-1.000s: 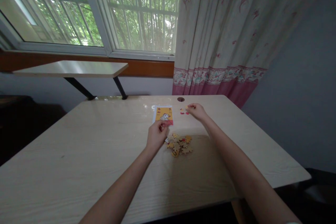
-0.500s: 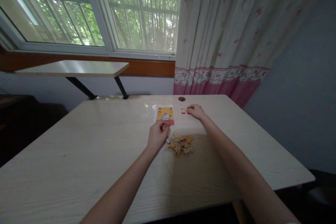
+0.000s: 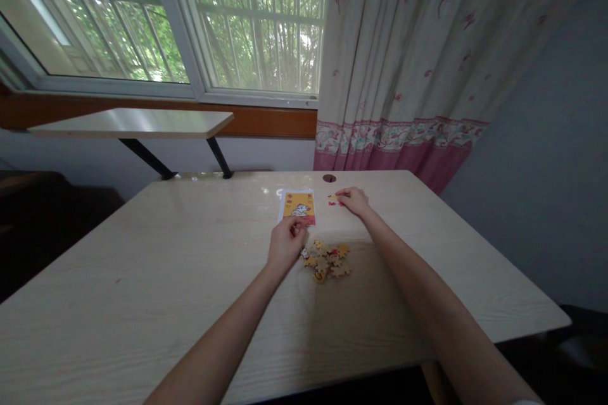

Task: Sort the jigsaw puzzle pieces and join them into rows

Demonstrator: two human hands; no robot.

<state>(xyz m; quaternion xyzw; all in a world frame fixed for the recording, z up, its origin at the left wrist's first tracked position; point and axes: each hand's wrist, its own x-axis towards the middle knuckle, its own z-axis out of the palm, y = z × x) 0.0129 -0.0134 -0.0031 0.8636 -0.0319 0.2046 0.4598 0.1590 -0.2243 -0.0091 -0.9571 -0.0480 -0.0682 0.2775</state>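
Observation:
A loose pile of yellow and tan jigsaw pieces [image 3: 327,261] lies on the pale wooden table [image 3: 190,278]. Behind it lies an orange picture card [image 3: 299,207] with a white cartoon animal. My left hand [image 3: 284,243] rests curled at the pile's left edge, just below the card; what its fingers hold is hidden. My right hand [image 3: 354,200] reaches to the far side, fingers pinched at a few small red and yellow pieces [image 3: 333,200] lying right of the card.
A round cable hole [image 3: 329,178] sits near the table's far edge. Behind are a window [image 3: 190,19], a narrow shelf [image 3: 128,123] on black brackets, and a pink-hemmed curtain [image 3: 408,63]. The table's right edge drops off near a grey wall.
My right hand has shifted slightly over the small red pieces. My left hand stays by the pile. The view has drifted a little.

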